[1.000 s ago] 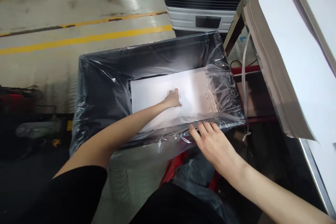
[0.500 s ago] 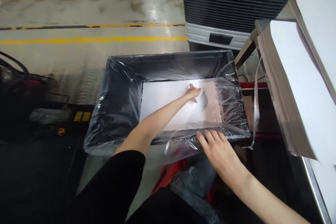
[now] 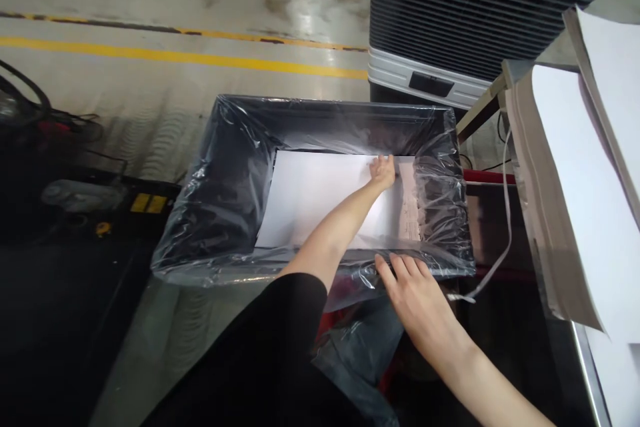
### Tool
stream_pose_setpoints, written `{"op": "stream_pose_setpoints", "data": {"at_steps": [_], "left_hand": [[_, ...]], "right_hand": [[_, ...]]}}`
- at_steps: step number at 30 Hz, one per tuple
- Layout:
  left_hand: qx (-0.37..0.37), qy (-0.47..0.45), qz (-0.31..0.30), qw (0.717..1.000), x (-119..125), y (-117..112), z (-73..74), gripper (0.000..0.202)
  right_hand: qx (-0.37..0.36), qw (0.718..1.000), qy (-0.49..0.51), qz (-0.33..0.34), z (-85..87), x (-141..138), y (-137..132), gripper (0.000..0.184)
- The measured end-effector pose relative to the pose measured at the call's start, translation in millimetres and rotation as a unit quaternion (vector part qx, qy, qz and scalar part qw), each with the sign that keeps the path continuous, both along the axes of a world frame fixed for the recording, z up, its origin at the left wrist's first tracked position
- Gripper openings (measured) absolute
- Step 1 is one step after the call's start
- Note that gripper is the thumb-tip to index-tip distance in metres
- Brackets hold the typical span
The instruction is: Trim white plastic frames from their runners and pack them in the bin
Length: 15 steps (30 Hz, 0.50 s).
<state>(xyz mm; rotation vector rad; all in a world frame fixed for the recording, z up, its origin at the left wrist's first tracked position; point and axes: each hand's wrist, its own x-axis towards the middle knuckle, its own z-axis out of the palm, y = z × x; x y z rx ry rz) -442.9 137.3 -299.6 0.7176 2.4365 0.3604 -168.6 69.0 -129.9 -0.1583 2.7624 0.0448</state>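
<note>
A dark rectangular bin [image 3: 320, 107] is lined with a clear plastic liner [image 3: 200, 213], which folds over its rim. White sheets [image 3: 310, 180] lie flat on the bottom. My left hand [image 3: 383, 172] reaches in and rests on the top sheet near its far right part, fingers apart and slightly bent. Printed brownish paper [image 3: 410, 207] shows along the right side of the sheets. At the near rim, my right hand [image 3: 413, 280] has its fingers hooked over the edge, on the liner; its palm side is hidden.
Stacks of large white sheets [image 3: 575, 180] stand on a metal-edged table at the right. A black ribbed unit [image 3: 450, 13] stands behind the bin. Dark machinery [image 3: 85, 193] with a cable is at the left. Yellow lines [image 3: 200, 57] cross the floor.
My left hand has moved slightly right and towards the far edge. The white top sheet looks smoother and covers more of the brownish paper. My right hand stays on the rim.
</note>
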Motion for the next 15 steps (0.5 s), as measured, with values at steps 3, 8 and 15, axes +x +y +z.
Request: {"op": "stream_pose_setpoints", "data": {"at_steps": [3, 8, 15], "left_hand": [[-0.005, -0.035, -0.010, 0.999, -6, 0, -1.4, 0.059], [0.018, -0.082, 0.011, 0.996, -10, -11, -2.7, 0.053], [0.074, -0.123, 0.157, 0.977, 15, 16, -4.3, 0.045]], "right_hand": [[-0.001, 1.000, -0.005, -0.001, 2.2, -1, 1, 0.066], [-0.002, 1.000, -0.005, -0.005, 2.1, -1, -1, 0.066], [-0.001, 1.000, -0.008, -0.007, -1.5, -1, -2, 0.065]]}}
